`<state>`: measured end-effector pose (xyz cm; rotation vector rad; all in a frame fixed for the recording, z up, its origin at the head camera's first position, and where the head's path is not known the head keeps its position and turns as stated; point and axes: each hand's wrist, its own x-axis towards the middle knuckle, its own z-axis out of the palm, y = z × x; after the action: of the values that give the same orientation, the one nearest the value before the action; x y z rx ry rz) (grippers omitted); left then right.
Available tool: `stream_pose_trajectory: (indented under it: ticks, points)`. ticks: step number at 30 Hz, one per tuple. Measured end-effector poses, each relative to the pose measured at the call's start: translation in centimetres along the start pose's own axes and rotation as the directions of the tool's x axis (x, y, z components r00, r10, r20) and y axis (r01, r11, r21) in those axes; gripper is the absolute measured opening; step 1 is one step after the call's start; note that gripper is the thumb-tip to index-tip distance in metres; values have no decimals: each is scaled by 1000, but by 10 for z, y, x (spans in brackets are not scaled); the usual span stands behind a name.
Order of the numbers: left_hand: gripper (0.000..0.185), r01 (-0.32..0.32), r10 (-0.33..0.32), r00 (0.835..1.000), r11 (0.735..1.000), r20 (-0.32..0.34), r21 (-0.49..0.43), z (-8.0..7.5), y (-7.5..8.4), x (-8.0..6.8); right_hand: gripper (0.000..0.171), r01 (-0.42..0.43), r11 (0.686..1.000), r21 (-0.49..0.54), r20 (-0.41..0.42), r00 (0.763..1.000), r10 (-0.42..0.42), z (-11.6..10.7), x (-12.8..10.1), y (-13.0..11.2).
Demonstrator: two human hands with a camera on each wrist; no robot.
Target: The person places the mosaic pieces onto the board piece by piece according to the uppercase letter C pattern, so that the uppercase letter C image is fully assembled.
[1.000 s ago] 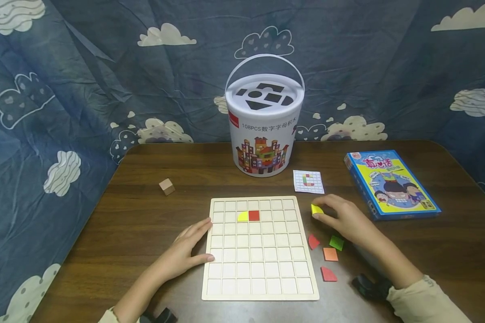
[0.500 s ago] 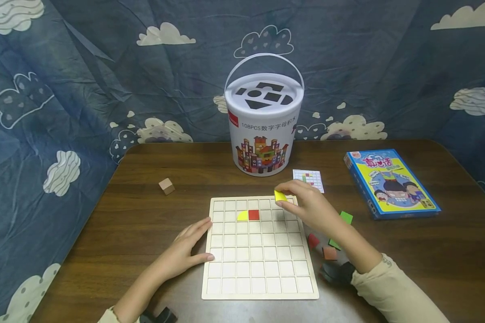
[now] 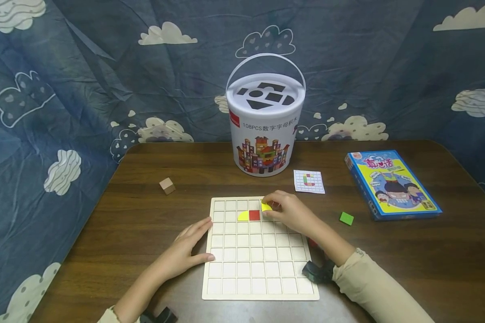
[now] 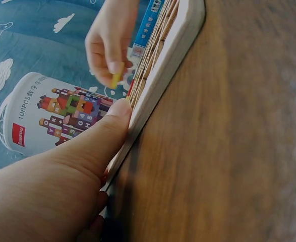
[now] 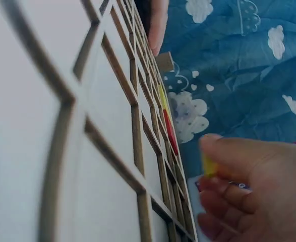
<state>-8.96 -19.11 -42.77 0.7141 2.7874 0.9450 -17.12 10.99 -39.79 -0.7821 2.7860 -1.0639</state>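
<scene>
Pinched between thumb and fingertips of our right hand [image 3: 291,214], the yellow piece [image 3: 266,207] hangs just over the grid board's [image 3: 262,278] far rows, immediately right of and slightly beyond the red square [image 3: 253,215] already seated there. Largest first: we note the white bucket [image 3: 265,130] at the table's [image 3: 145,179] far edge, then the blue box [image 3: 392,184] toward the right edge, then the board at the near edge. Our left hand [image 3: 186,251] lies flat, fingers straight, pressing the board's left rim. Seated beside the red square, on its left, is a yellow quarter-round [image 3: 243,216]. Smaller items: pattern card [image 3: 309,181], wooden cube [image 3: 167,185], green tile [image 3: 346,218]. The held piece is nearer the right hand's side; its long axis cannot be judged.
</scene>
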Motion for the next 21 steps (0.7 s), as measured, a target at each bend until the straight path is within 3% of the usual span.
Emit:
stream_pose_trajectory:
  ticks: [8,21]
  points:
    - [79,2,-2,1000,1000,-1,-4,0,0,0,25,16,1000,-26,82,997,-13,5,0,9]
    - [79,4,-4,1000,1000,0,-3,0,1,0,21,43,999,-27,92,995,-40,5,-2,8]
